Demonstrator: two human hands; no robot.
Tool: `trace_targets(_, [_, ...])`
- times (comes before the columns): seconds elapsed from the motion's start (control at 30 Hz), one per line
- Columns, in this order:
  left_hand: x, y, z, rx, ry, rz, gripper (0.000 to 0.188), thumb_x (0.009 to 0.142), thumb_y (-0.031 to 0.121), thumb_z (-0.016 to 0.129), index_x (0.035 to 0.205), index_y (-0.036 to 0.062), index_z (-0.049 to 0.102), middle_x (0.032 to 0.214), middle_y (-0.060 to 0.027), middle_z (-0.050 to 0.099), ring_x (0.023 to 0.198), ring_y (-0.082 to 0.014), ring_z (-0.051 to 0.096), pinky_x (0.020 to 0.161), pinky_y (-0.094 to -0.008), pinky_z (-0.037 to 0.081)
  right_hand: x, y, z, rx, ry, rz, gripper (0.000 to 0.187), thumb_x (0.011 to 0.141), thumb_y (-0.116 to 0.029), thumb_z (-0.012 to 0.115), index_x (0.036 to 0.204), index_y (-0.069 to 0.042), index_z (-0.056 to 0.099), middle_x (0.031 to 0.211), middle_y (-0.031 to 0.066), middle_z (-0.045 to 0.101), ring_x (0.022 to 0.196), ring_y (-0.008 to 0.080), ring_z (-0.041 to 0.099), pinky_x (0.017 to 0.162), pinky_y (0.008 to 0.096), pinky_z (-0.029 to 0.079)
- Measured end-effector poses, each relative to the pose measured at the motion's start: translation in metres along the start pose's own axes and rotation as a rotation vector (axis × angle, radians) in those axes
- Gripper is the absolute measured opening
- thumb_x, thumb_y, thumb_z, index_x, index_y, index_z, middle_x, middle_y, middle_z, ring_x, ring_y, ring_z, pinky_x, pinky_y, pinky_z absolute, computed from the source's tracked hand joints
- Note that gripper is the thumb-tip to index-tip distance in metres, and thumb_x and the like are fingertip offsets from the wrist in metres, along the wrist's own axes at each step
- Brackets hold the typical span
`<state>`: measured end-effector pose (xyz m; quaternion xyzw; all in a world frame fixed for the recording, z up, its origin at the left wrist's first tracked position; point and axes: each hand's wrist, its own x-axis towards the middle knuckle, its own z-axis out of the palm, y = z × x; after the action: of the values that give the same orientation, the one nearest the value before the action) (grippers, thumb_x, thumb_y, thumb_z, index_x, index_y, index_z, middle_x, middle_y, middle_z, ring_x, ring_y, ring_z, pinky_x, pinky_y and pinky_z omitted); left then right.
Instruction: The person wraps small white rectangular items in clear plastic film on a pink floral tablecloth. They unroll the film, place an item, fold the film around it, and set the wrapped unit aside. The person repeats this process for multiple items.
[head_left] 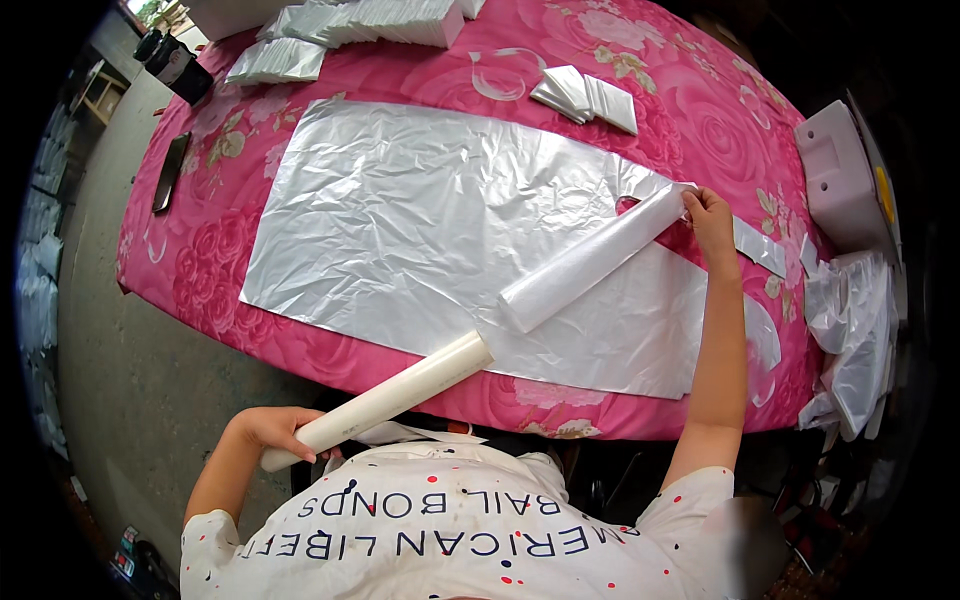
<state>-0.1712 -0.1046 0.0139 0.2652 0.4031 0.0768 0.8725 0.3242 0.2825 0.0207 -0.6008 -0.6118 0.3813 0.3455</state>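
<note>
My left hand (280,430) is closed around the lower end of a cream plastic pipe (395,392), which slants up to the right over the table's near edge. My right hand (710,222), fingers pinched, grips the far right end of a rolled-up translucent plastic bag (595,258). That roll lies diagonally on a stack of large silvery plastic bags (380,200), spread wide and wrinkled across the table. The pipe's upper end comes close to the near end of the roll. Near my right hand, a cut-out in the sheets shows the pink cloth.
A pink floral cloth (215,290) covers the table. Folded bag stacks (370,25) sit at the back, with a smaller pile (585,98) right of them. A black phone (171,172) and dark jar (172,65) are at left; a white bin (850,185) and loose bags (850,335) are at right.
</note>
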Motion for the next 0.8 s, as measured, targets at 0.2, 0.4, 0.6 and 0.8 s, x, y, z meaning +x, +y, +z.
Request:
trace_targets(0.2, [0.022,0.099,0.017,0.762,0.106,0.148,0.056,0.07,0.013,0.074,0.12,0.0034,0.052,0.109,-0.0097,0.061,0.102,-0.0202,0.057,0.087,-0.0327,0.044,-0.003,-0.022,0.048,0.032,-0.18,-0.071,0.015,0.087,-0.013,0.057,0.084,0.001,0.06,0.066,-0.0016,0.053,0.057,0.0049,0.046,0.051,0.0203,0.038])
trace_targets(0.4, [0.083,0.192,0.042,1.481,0.407,0.541,0.049,0.066,0.013,0.071,0.112,0.0058,0.056,0.098,-0.0112,0.06,0.092,-0.0311,0.058,0.082,-0.0405,0.045,-0.014,-0.052,0.096,-0.08,-0.346,-0.111,0.014,0.087,-0.016,0.059,0.087,-0.002,0.061,0.067,-0.0051,0.051,0.059,0.0036,0.043,0.054,0.0206,0.037])
trace_targets(0.6, [0.14,0.165,0.046,1.719,0.233,0.994,0.049,0.078,0.025,0.063,0.116,-0.0024,0.049,0.12,-0.0154,0.05,0.113,-0.0299,0.047,0.098,-0.0416,0.036,-0.004,-0.054,0.108,-0.173,-0.443,-0.136,0.019,0.086,-0.017,0.058,0.089,0.001,0.062,0.068,0.0015,0.057,0.062,0.0083,0.047,0.059,0.025,0.04])
trace_targets(0.8, [0.156,0.126,0.058,1.762,0.212,0.868,0.078,0.085,0.054,0.041,0.135,-0.0054,0.031,0.144,-0.0195,0.027,0.135,-0.0296,0.024,0.109,-0.0426,0.019,0.0,-0.054,0.109,-0.158,-0.425,-0.128,0.021,0.085,-0.018,0.059,0.096,0.0,0.061,0.078,0.0048,0.06,0.069,0.012,0.052,0.065,0.0273,0.043])
